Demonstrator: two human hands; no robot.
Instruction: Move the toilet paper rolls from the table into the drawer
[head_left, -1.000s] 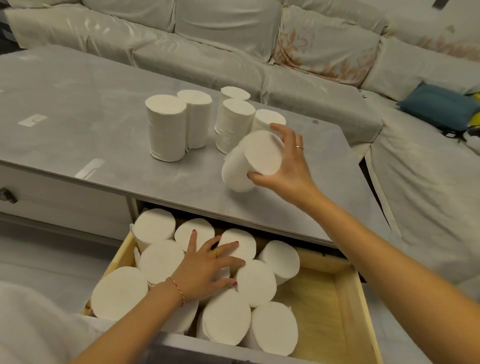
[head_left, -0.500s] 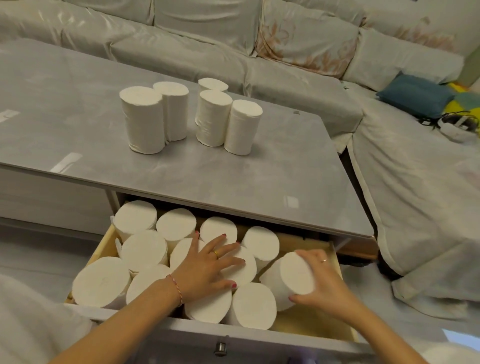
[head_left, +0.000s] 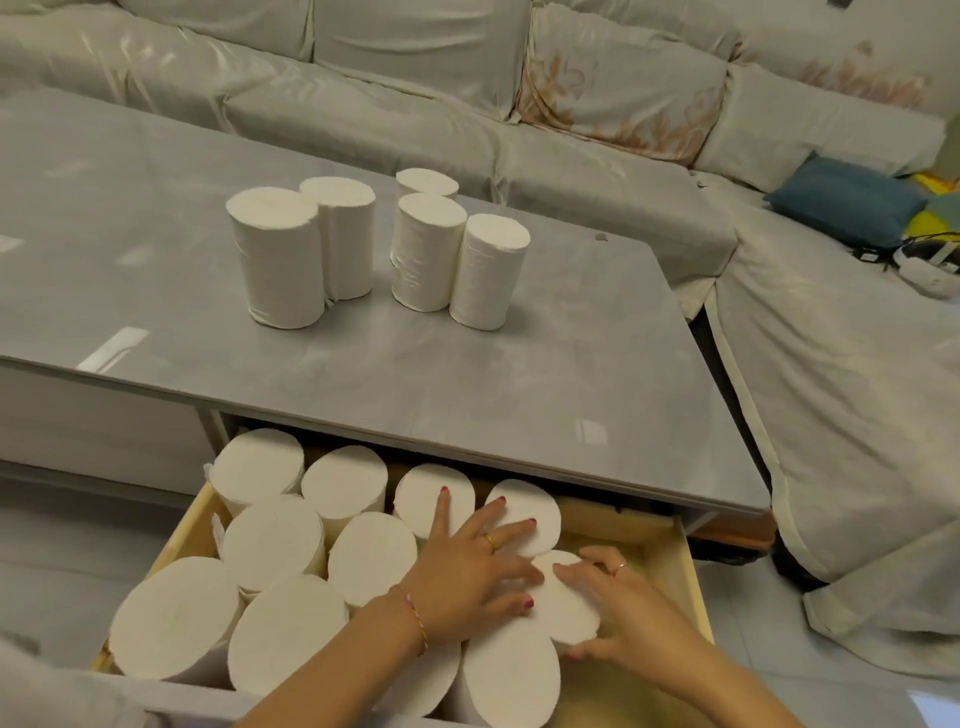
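Note:
Several white toilet paper rolls stand upright on the grey table: a pair at the left and three at the right. Below the table's front edge the wooden drawer is pulled out, packed with several upright rolls. My right hand grips one roll at the drawer's right side, standing among the others. My left hand lies flat, fingers spread, on the tops of the neighbouring rolls.
A covered grey sofa wraps behind and to the right of the table. A blue cushion and a dark object lie on it at far right. Bare wood shows at the drawer's right end. Tiled floor lies below.
My right hand carried a roll from above the table down into the drawer's right side and set it upright. My left hand stayed on the rolls in the drawer.

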